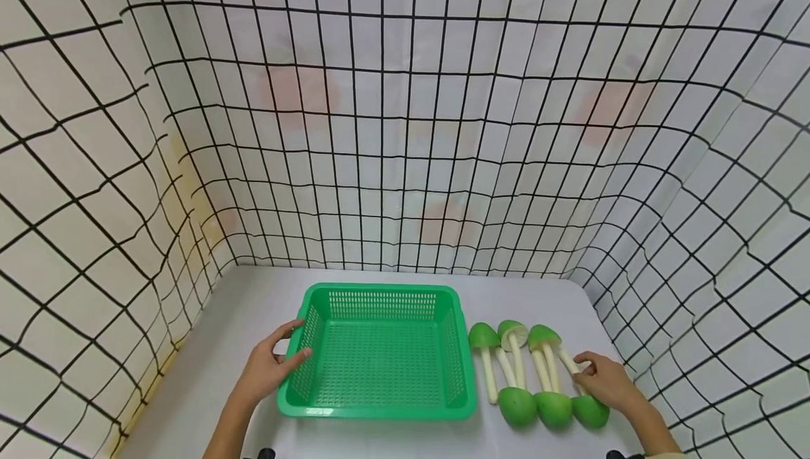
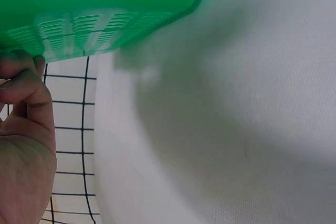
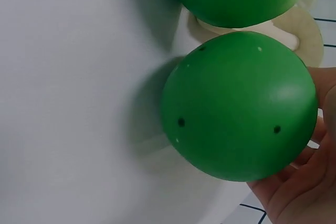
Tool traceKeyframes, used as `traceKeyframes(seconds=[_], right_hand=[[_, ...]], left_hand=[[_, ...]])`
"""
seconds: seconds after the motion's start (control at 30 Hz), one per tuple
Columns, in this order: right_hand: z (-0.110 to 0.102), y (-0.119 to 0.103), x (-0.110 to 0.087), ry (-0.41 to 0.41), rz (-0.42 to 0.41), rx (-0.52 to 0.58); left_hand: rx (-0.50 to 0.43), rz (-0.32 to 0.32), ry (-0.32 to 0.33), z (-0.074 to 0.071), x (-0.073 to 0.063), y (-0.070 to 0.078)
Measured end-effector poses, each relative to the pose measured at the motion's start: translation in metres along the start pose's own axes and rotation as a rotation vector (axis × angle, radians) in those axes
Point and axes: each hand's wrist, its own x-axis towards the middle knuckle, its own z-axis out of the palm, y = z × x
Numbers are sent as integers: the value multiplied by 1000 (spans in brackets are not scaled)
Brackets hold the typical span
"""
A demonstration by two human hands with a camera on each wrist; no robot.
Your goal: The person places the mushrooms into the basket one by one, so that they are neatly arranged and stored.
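Note:
A green plastic basket [image 1: 380, 413] stands on the white surface, its bottom bare. My left hand [image 1: 262, 367] grips its left rim, thumb over the edge and fingers along the outer wall; the left wrist view shows the curled fingers [image 2: 26, 85] at the basket's rim [image 2: 68, 56]. To the right of the basket lie several toy mushrooms with green caps and pale stems. My right hand [image 1: 604, 378] pinches the stem of the rightmost mushroom [image 1: 591, 412]. In the right wrist view that mushroom's round dark-spotted cap [image 3: 239, 106] hides most of the fingertips.
The other mushrooms lie in two facing rows, with caps [image 1: 484, 336] at the back and caps [image 1: 517, 406] at the front, stems between them. A white wall with black grid netting [image 1: 405, 136] encloses the back and both sides of the white table [image 1: 266, 280].

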Motion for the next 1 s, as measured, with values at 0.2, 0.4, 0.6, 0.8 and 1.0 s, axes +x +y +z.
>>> traceKeyframes(seconds=[0.2,0.4,0.6,0.8,1.0], right_hand=[[0,3,-7,37,1,-8],[-4,3,-11,57,-7,2],[-6,-3,-15,72,9,21],[-10,-12,-20,95,28,15],[-16,-21,-18,102,51,55]], left_hand=[[-14,-21,0,2,0,-1],[3,-11,21,3,-1,1],[35,-6,63,2,-2,3],[11,-3,83,5,0,3],[6,5,105,8,2,1]])
